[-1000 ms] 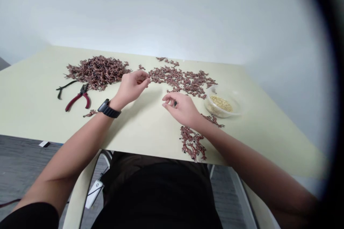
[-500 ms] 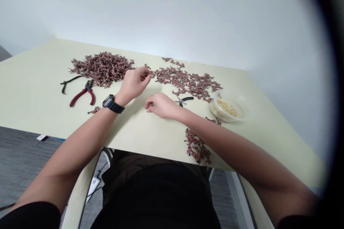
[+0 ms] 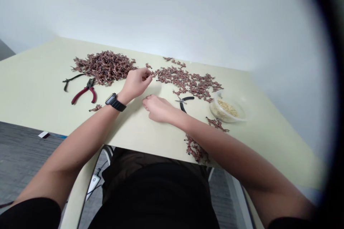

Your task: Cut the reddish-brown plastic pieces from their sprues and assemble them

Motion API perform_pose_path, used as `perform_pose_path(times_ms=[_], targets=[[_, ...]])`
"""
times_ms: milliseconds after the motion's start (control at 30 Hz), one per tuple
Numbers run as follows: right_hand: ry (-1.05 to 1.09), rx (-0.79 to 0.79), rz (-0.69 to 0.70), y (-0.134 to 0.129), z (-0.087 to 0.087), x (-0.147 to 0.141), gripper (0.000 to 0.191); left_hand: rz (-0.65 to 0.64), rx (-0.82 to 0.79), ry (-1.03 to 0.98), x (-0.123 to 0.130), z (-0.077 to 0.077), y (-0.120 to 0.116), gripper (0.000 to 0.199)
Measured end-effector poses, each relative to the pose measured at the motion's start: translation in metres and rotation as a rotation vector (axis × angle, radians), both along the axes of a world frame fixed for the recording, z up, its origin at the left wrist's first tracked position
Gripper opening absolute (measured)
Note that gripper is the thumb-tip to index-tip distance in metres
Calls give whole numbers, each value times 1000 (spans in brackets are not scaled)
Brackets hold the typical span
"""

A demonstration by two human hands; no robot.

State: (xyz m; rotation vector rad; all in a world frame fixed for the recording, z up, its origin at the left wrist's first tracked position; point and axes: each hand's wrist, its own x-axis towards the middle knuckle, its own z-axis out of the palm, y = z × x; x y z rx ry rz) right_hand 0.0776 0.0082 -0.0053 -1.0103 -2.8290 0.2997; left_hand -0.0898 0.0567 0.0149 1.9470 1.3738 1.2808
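My left hand [image 3: 135, 84] sits at the edge of a scattered spread of small reddish-brown pieces [image 3: 188, 84], its fingertips pinched together. Whether they hold a piece I cannot tell. My right hand [image 3: 158, 109] rests palm down on the pale table [image 3: 53, 114], fingers curled, a short way in front of my left hand. Its fingertips are hidden from this angle. Nearest to it lie small black-handled pliers [image 3: 184, 102], to its right. A black watch [image 3: 115, 102] is on my left wrist.
A large heap of the same pieces [image 3: 103, 68] lies at the far left, beside red-handled pliers [image 3: 84, 94] and a thin black tool [image 3: 71, 80]. A clear bowl of golden grains [image 3: 228, 110] stands at right. Another clump [image 3: 196, 150] sits at the near table edge.
My right hand has moved left, closer to my left hand, and uncovered the small pliers. My left hand has hardly moved. The view has tilted slightly.
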Motion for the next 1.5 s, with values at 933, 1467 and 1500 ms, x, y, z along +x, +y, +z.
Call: perform_pose_path(times_ms=[933, 1467, 1500], targets=[[849, -297, -565, 23, -15, 79, 22, -370, -303, -401, 52, -22, -35, 41], [929, -253, -540, 14, -5, 81, 19, -331, -287, -418, 53, -26, -36, 44], [918, -169, -527, 11, -1, 81, 18, -335, -301, -429, 52, -27, -35, 45]])
